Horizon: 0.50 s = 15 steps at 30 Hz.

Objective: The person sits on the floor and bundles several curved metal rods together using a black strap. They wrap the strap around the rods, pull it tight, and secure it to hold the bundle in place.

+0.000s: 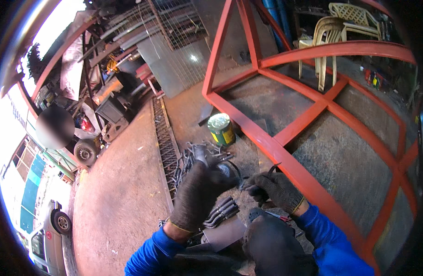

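Observation:
Both my hands wear dark knit work gloves below blue sleeves. My left hand (197, 191) is raised over a pile of grey metal pieces (186, 163), its fingers curled; what they grip is blurred. My right hand (278, 189) is closed beside the red metal frame (285, 158), with a thin dark curved piece (274, 167) sticking up from its fingers. Between my hands runs a dark bent strip (237, 172); I cannot tell which hand holds it. Below them lie several dark bent rods (221, 212) side by side, next to a flat greyish plate (226, 233).
A green and yellow can (220, 129) stands ahead, close to the frame. A long lattice of metal bars (164, 133) lies on the concrete floor (121, 184). Plastic chairs (326, 39) stand behind the frame. A van (48, 239) is at the lower left.

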Each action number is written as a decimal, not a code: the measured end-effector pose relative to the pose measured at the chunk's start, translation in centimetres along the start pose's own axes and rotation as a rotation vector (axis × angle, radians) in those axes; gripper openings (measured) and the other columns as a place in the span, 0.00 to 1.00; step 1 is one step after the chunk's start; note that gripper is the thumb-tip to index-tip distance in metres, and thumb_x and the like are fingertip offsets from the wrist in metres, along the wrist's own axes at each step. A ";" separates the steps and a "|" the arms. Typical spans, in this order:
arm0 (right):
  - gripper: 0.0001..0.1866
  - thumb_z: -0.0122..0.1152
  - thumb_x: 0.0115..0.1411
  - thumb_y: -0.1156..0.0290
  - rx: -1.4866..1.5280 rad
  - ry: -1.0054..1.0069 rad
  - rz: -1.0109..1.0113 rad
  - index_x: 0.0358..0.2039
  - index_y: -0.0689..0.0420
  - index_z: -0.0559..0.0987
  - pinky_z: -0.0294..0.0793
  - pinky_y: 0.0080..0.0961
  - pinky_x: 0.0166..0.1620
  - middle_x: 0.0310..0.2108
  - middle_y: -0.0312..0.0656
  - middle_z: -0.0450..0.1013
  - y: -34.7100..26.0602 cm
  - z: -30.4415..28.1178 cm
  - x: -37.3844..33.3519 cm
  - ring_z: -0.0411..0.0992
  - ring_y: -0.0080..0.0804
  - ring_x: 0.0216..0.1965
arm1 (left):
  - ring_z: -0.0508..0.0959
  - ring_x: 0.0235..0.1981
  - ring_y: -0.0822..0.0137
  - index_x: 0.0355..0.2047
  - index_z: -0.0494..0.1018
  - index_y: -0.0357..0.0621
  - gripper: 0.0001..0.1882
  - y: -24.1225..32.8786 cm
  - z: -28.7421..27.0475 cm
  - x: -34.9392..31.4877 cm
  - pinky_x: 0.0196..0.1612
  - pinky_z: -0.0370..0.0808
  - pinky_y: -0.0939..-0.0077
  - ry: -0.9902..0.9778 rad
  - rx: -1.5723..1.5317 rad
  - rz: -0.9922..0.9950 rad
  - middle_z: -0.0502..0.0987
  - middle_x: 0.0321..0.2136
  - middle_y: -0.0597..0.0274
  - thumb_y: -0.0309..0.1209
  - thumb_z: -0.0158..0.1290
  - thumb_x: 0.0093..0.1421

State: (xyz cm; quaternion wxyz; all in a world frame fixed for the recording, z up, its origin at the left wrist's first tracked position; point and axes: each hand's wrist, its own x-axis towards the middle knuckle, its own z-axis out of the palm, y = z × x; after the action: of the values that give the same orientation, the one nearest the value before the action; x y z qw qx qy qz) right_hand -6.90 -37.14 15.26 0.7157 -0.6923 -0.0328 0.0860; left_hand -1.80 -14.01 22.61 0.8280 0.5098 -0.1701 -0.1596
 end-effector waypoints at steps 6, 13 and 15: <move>0.14 0.50 0.70 0.66 0.245 0.167 -0.163 0.45 0.62 0.78 0.81 0.31 0.36 0.34 0.42 0.79 -0.3 -3.4 -2.4 0.78 0.30 0.31 | 0.70 0.25 0.75 0.54 0.67 0.38 0.17 4.6 -0.8 -0.7 0.31 0.72 0.77 -0.013 0.116 0.084 0.68 0.26 0.70 0.25 0.48 0.64; 0.16 0.49 0.70 0.65 0.447 -0.187 -0.504 0.52 0.61 0.72 0.78 0.32 0.34 0.33 0.40 0.78 -6.7 -4.2 0.9 0.77 0.33 0.32 | 0.74 0.28 0.78 0.52 0.71 0.39 0.17 4.8 2.6 -3.2 0.28 0.73 0.85 0.069 0.378 -0.137 0.76 0.38 0.63 0.27 0.51 0.62; 0.15 0.46 0.71 0.66 -0.410 0.327 -1.028 0.51 0.61 0.71 0.76 0.31 0.34 0.32 0.38 0.76 -6.5 -1.6 2.6 0.76 0.32 0.30 | 0.74 0.28 0.77 0.49 0.72 0.40 0.16 3.9 2.6 -2.8 0.26 0.72 0.83 0.119 0.367 -0.094 0.76 0.36 0.64 0.33 0.53 0.63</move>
State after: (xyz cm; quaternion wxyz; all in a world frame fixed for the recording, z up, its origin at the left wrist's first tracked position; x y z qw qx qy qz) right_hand -3.57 -38.48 21.48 0.5123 -0.7163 -0.2700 -0.3893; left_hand -5.08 -13.16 26.88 0.7213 0.6683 -0.1233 -0.1340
